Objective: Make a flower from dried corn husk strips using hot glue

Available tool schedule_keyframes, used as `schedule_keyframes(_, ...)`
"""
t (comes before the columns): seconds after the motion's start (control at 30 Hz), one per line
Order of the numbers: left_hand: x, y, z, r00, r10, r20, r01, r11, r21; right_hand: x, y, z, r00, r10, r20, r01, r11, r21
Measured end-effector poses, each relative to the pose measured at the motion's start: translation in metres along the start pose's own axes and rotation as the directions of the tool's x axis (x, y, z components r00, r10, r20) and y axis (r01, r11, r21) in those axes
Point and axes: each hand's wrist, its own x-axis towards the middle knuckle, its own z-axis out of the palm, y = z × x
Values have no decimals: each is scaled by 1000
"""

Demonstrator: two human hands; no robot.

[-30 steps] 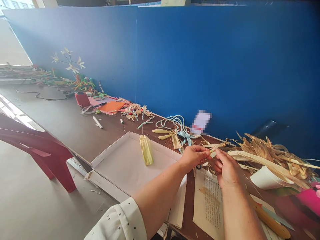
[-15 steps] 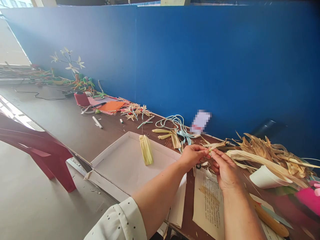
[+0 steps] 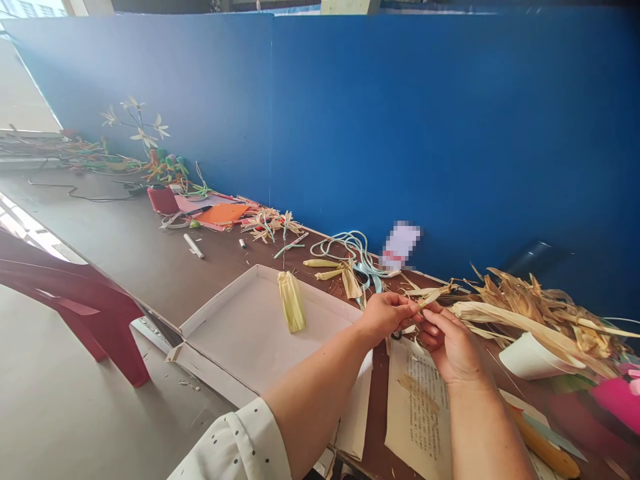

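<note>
My left hand [image 3: 386, 319] and my right hand [image 3: 454, 343] meet fingertip to fingertip over the table. Both are closed in a pinch on a small pale yellow-green piece of corn husk [image 3: 423, 302], most of which the fingers hide. A folded flat piece of husk [image 3: 291, 302] lies in the white box lid [image 3: 235, 320] left of my hands. Just beyond them are two rolled husk pieces [image 3: 325, 264] and a pale blue cord [image 3: 345, 243]. Below my right hand lies a printed sheet [image 3: 417, 413].
A heap of dried husks [image 3: 545, 303] and a tipped white cup [image 3: 537, 355] sit to the right, near a wooden handle [image 3: 547, 447]. Along the blue partition [image 3: 400, 120] are orange paper [image 3: 223, 214], husk flowers [image 3: 267, 223] and a red thread spool [image 3: 163, 199]. A red chair [image 3: 100, 313] stands left.
My fingers have shifted slightly around the husk piece, and the right hand's fingers have curled and turned a little. Everything on the table stays in place.
</note>
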Motion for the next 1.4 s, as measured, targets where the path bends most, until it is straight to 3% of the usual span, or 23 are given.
schedule_keyframes(0.43, 3, -5, -3, 996, 85, 40, -86, 996, 21, -2, 1, 1, 987, -78, -140, 89, 993, 79)
schedule_keyframes(0.73, 1, -3, -3, 997, 68, 45, -69, 997, 22, -3, -1, 0, 994, -99, -42, 101, 993, 56)
schedule_keyframes(1.4, 3, -7, -1, 996, 83, 36, -85, 996, 41, 3, 2, -10, 995, -97, -36, 96, 995, -12)
